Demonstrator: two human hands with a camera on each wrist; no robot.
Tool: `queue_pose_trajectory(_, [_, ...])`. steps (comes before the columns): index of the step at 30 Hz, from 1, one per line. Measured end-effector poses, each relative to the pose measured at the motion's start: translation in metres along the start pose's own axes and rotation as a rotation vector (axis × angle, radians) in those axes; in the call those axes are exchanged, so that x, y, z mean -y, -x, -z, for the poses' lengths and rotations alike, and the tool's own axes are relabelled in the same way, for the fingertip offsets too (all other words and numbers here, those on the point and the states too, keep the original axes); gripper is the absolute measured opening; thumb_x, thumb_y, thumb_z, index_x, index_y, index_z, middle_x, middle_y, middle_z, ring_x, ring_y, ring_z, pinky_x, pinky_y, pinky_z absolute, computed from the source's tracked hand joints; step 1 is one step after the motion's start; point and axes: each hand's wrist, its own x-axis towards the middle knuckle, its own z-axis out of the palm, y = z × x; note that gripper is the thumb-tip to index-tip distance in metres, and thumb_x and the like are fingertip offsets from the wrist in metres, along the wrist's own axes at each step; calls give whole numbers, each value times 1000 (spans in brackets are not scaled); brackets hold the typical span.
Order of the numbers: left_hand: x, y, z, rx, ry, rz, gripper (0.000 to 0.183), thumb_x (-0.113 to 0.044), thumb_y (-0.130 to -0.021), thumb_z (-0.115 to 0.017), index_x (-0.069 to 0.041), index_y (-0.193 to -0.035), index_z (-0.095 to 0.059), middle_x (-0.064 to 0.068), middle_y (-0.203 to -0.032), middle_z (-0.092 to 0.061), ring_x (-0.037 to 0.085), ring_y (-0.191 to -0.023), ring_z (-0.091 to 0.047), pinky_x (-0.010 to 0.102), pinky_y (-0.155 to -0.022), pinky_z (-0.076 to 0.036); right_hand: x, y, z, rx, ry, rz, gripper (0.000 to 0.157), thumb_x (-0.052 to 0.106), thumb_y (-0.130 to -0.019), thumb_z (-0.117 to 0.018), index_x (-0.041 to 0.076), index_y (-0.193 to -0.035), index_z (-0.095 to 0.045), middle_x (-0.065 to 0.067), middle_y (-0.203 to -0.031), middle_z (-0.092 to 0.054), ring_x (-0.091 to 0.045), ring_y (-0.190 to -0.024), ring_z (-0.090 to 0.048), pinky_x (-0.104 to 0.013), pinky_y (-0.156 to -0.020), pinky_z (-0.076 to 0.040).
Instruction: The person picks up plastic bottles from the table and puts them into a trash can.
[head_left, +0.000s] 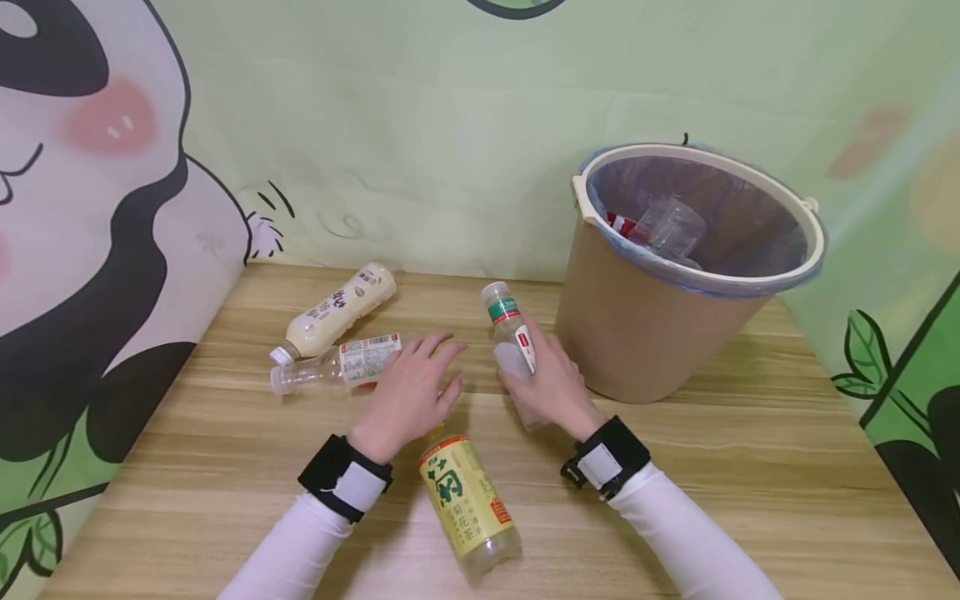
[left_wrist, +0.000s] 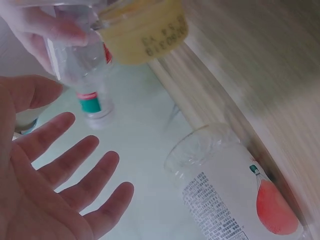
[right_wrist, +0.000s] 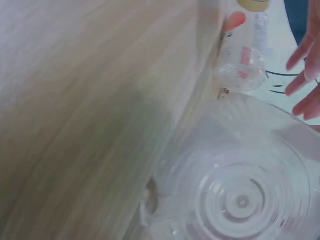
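My right hand grips a clear plastic bottle with a green and white label, its cap end pointing away from me. The round base of that bottle fills much of the right wrist view. My left hand, fingers spread and palm bare in the left wrist view, is over the table by a clear bottle with a white label. That bottle lies on its side, a red fruit picture on its label. Just below my left hand lies a yellow-labelled tea bottle, its neck partly hidden.
A cream-coloured bottle lies at the back left, its cap close to the white-labelled bottle. At the right stands a brown bin lined with a bluish bag, holding discarded plastic. A printed panda backdrop rises behind the wooden table.
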Motion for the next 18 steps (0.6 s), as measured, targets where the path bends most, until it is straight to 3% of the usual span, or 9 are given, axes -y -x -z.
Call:
queue_pose_trajectory(10, [-2, -2, 2, -38, 62, -26, 43, -23, -90, -57, -12, -131, -53, 13, -136, -50, 34, -120, -48, 51, -97, -43, 8, 1, 13, -91, -106, 41, 90, 39, -78, -68, 29, -151, -17, -8, -116, -50, -22, -86, -54, -35, -61, -48])
queue_pose_trajectory(18, [-6, -5, 7, -115, 95, -55, 41, -20, -89, -56, -8, -128, -55, 14, -133, -53, 31, -118, -50, 48, -99, -43, 22, 1, 29, -124, -139, 100, 87, 36, -79, -69, 21, -150, -21, -11, -121, -49, -23, -91, -52, -38, -65, -50])
